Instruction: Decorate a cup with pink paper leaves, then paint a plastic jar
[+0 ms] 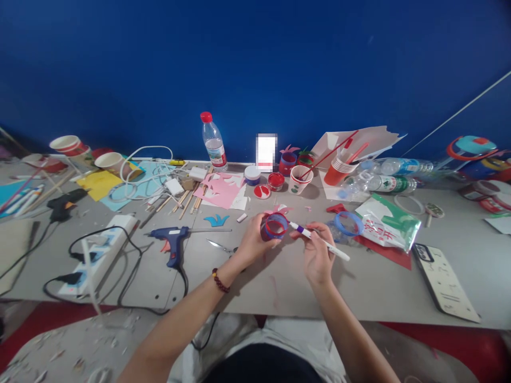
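Left hand (pixel 250 242): fingers closed around one small red cup with a blue rim (pixel 273 226), held just above the grey tabletop (pixel 255 287).
Right hand (pixel 317 252): pinching one white marker with a purple band (pixel 319 240), tip touching the cup's rim.
Nearby: one blue glue gun (pixel 172 239) to the left; one blue plastic ring (pixel 346 223) to the right; one upright clear water bottle with a red cap (pixel 213 141) at the far edge.
Bare table lies toward the near edge.

both forearms reached forward, left hand (pixel 252 240) curled in a grip, right hand (pixel 317 254) pinched shut.
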The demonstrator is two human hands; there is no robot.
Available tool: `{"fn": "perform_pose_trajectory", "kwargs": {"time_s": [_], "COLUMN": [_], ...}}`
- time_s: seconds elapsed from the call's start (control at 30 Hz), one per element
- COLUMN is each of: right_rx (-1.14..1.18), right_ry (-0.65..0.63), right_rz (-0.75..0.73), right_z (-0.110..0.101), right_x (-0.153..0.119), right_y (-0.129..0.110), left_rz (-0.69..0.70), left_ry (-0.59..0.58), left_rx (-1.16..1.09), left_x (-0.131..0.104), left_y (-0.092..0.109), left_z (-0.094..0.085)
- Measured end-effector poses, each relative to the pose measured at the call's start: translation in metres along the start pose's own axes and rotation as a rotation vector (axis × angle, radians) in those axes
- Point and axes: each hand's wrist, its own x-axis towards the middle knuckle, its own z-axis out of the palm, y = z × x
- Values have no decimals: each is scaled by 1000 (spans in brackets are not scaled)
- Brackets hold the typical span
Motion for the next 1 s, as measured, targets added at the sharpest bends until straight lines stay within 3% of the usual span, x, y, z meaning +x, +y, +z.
{"fn": "perform_pose_trajectory", "kwargs": {"time_s": [0.1,0.2,0.3,0.4,0.53,0.63,0.73,0.8,0.9,1.0], "right_rx": [9,17,23,22,1,-16,-27,-30,-23,-13], "right_ry": [13,39,53,49,41,31,14,-5,-59,-104], "right_rz": [-6,-11,-12,-11,-21,-14,-5,3,15,26], "right_z": [0,0,1,1,0,0,0,0,0,0], "right_x": [1,2,2,2,1,1,0,-1,-2,-3], "right_y": [-1,-2,-2,-2,-2,-2,-2,-2,-2,-1], "left_rz": [74,112,72,32,0,-14,-1,68,318,565], "left_ry": [-17,-10,42,140,87,53,92,194,372,386], "left_rx": [89,164,297,588,878,945,930,854,664,495], "left_x": [3,9,17,22,21,19,18,19,19,17], "left_y": [-8,-14,-14,-11,-10,-13,-14,-11,1,15], "left_z": [-7,-29,-55,-73,-74,-69,-67,-66,-63,-58]}}
